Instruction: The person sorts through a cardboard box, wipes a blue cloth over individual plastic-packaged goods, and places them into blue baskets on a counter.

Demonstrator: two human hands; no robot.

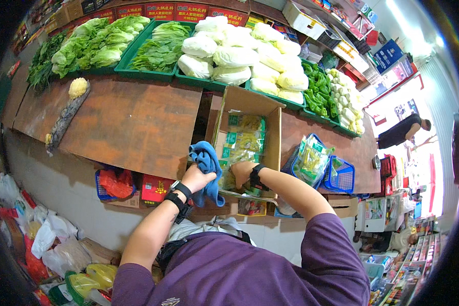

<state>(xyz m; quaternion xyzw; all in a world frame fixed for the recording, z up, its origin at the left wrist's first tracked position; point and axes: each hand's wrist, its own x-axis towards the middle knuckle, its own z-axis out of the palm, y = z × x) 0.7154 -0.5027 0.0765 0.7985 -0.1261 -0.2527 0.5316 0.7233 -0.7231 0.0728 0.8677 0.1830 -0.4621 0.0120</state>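
Note:
My left hand [196,179] grips a crumpled blue cloth [210,164] beside the near left corner of an open cardboard box [274,134]. Inside that box lie several clear packets [248,139] with green labels and yellowish contents. My right hand [241,172] reaches down into the box at its near end, over the packets. Its fingers are hidden from view, so whether they hold a packet cannot be told. To the right of the box, a blue plastic basket [290,160] is heaped with bagged produce [312,160].
Green crates of napa cabbage [235,56], leafy greens [158,53] and green peppers [316,90] line the back of the brown wooden table [137,122]. A dark baton with a yellow end [67,114] lies at left. Another blue basket [338,174] sits at right. A person [399,132] stands farther off.

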